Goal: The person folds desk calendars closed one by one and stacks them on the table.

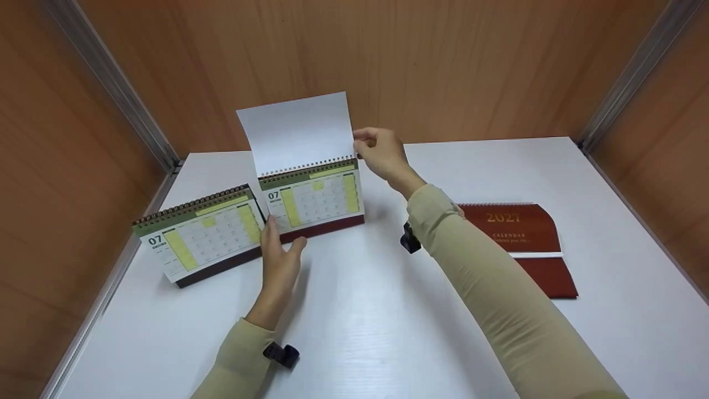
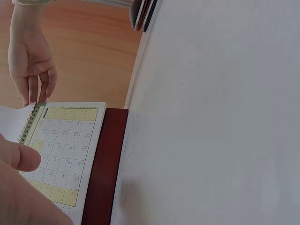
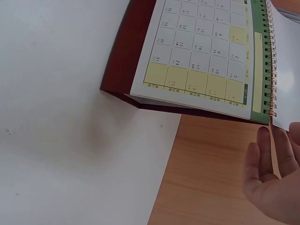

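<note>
A desk calendar [image 1: 316, 197] showing month 07 stands near the back of the table, with a white page [image 1: 296, 136] raised above its ring binding. At that page's right edge, close to the rings, my right hand [image 1: 383, 152] pinches the sheet between thumb and fingers. My left hand [image 1: 279, 266] is at the calendar's lower left corner, its fingers extended upward and its thumb spread apart. Just left of that hand stands a second desk calendar [image 1: 202, 235], also showing 07. The right wrist view shows the thumb [image 3: 294, 132] on the page's corner.
To the right, partly behind my right forearm, a dark red calendar [image 1: 507, 224] marked 2027 is on the white table [image 1: 343, 321]. Wooden panels [image 1: 471, 66] enclose the back and both sides.
</note>
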`<act>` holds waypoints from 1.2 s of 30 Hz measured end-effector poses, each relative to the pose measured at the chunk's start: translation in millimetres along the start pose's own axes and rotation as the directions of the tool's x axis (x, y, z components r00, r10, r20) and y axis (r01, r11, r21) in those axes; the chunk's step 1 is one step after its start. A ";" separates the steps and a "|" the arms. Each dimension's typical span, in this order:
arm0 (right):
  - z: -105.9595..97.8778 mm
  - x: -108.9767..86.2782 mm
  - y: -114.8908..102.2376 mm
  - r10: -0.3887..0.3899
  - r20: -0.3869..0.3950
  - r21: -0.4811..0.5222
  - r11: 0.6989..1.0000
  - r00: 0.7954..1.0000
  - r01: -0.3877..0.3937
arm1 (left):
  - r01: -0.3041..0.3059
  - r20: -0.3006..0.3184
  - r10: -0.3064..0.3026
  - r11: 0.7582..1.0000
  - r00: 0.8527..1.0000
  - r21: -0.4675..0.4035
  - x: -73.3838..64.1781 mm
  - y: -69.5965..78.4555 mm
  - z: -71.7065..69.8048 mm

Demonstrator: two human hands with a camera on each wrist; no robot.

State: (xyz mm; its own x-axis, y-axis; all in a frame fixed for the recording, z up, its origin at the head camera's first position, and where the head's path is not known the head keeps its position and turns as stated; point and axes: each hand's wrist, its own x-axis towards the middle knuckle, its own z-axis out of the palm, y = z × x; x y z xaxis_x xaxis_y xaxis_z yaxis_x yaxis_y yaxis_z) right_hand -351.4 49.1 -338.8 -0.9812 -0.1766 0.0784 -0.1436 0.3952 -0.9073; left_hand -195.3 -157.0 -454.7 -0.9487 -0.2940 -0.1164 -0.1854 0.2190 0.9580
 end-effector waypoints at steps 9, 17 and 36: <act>-2.9 -1.3 -1.1 -0.044 -0.005 -0.058 0.997 0.999 0.044 | 0.002 0.010 -0.002 1.000 1.000 -0.007 0.3 -0.3 -1.6; -6.9 -1.9 -1.4 -0.137 -0.026 -0.178 0.975 0.990 0.130 | -0.011 0.009 0.011 1.000 1.000 -0.024 1.6 -2.5 -1.0; -12.1 -10.1 -3.7 -0.114 -0.009 -0.127 0.986 0.993 0.111 | -0.034 0.009 0.034 0.998 0.999 -0.045 -0.1 -3.1 -7.0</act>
State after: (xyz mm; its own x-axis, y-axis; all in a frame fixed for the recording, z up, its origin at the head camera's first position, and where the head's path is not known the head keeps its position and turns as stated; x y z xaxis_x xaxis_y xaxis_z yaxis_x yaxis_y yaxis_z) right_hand -342.5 60.3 -331.2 -0.9597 -0.2119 0.1848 -0.2673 0.4844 -0.8330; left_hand -192.9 -164.2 -455.8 -0.9568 -0.2777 -0.0858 -0.1413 0.1864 0.9723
